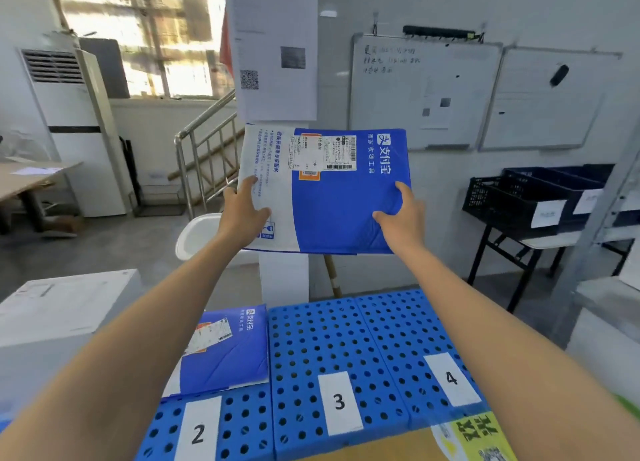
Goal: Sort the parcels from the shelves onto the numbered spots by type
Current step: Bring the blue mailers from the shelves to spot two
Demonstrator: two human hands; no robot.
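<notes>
I hold a flat blue-and-white padded mailer (332, 204) up in front of me with both arms stretched out. My left hand (244, 212) grips its white left edge, thumb on top. My right hand (401, 214) grips its blue right side, thumb on top. Below lies a blue perforated platform (329, 339) with white labels 2 (198, 433), 3 (339, 401) and 4 (451, 378). A second mailer of the same kind (225, 349) lies flat on spot 2.
A white carton (59, 308) stands left of the platform. Dark blue crates (533, 197) sit on a folding table at the right. A white pillar, whiteboards and a stair railing (204, 155) are ahead. A yellow-green printed item (474, 440) lies at the bottom right.
</notes>
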